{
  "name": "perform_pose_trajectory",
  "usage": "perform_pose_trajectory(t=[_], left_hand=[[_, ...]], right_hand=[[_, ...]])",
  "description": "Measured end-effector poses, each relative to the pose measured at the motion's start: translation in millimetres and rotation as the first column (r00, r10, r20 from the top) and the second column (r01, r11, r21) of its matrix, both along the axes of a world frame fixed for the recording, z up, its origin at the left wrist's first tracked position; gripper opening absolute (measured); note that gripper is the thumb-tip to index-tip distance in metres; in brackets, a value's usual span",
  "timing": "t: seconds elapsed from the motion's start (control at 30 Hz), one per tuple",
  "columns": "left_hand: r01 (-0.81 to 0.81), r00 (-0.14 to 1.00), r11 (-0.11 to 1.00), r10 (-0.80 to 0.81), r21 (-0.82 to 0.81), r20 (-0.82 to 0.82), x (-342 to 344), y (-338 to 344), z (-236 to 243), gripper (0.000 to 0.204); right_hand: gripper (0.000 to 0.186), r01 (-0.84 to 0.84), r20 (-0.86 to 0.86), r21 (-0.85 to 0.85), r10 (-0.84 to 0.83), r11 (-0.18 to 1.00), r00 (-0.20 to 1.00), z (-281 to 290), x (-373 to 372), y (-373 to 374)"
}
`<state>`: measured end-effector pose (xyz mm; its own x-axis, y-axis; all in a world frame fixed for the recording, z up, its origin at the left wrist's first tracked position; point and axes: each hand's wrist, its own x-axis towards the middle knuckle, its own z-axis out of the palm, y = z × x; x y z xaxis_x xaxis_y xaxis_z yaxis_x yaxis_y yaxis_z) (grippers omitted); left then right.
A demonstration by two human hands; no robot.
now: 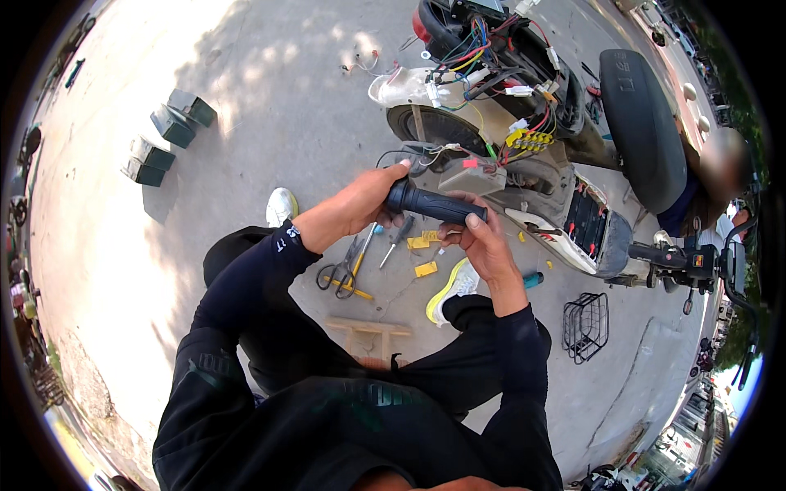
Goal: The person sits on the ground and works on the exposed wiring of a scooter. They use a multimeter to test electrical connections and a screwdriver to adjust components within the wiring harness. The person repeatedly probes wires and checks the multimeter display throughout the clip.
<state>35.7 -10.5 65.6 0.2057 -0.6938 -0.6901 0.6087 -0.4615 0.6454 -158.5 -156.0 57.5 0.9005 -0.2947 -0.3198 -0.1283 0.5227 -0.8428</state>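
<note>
A black ribbed handlebar grip (435, 203) is held level in front of me by both hands. My left hand (370, 199) is closed on its collar end, with a dark cable near the thumb. My right hand (480, 242) grips the other end, thumb on top. Just beyond lies the partly dismantled white scooter (393, 88), with loose colored wires, a yellow terminal block (527, 140) and a grey box (473, 176). On the ground below my hands are black-handled scissors (336, 280), a screwdriver (397, 240) and small yellow pieces (426, 268).
Several dark green blocks (171, 128) stand at the left. The black seat (641, 127) is at upper right, beside another person (694, 168). A black wire basket (584, 326) lies right of my white shoes, near the handlebar (679, 262). A wooden stool (368, 327) sits between my legs.
</note>
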Motion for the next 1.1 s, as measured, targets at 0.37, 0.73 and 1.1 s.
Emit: perform_pose_trajectory(t=[0.37,0.73,1.1], left_hand=[[-0.164,0.985,0.908,0.169,-0.385,-0.021,-18,7,-8,0.058],[-0.24,0.923,0.751,-0.019,-0.615,-0.383,-8,10,-10,0.045],[0.638,0.703,0.556,-0.702,-0.532,0.11,-15,16,27,0.029]], right_hand=[[0.04,-0.013,-0.044,0.164,0.021,0.986,0.999,-12,-8,7],[0.04,-0.378,0.183,0.468,0.331,0.799,0.926,-12,14,32],[0.035,-0.76,0.027,-0.058,0.762,0.647,0.647,-24,11,62]])
